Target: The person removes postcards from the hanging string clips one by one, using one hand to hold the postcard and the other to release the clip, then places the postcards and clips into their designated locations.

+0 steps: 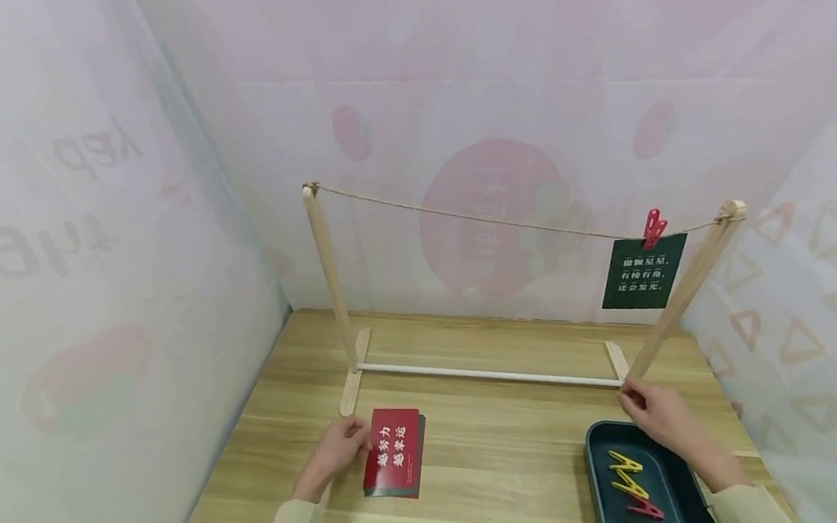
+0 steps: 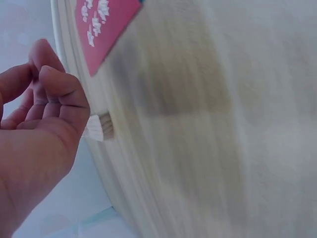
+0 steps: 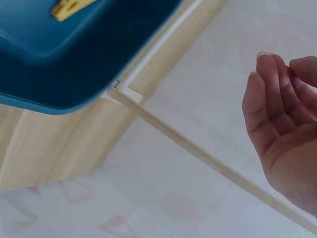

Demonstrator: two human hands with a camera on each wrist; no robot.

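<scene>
A stack of cards lies on the table, a red card [image 1: 395, 449] with white characters on top. My left hand [image 1: 338, 445] hovers just left of the stack, fingers loosely curled and holding nothing; the left wrist view shows it apart from the red card [image 2: 104, 29]. Over the far end of a dark blue tray [image 1: 595, 476] is my right hand [image 1: 658, 411], its fingers bent and bare. Inside the tray lie several yellow clothespins [image 1: 629, 486] and a red clothespin [image 1: 647, 508]. A dark green card [image 1: 641, 274] hangs from the string [image 1: 459, 214] by a red clothespin [image 1: 653, 229].
The string runs between a left wooden post [image 1: 330, 276] and a right wooden post [image 1: 684, 300]. A white rod [image 1: 492, 375] joins the posts low down. Printed fabric walls [image 1: 380, 134] stand behind and on both sides of the wooden table [image 1: 506, 466].
</scene>
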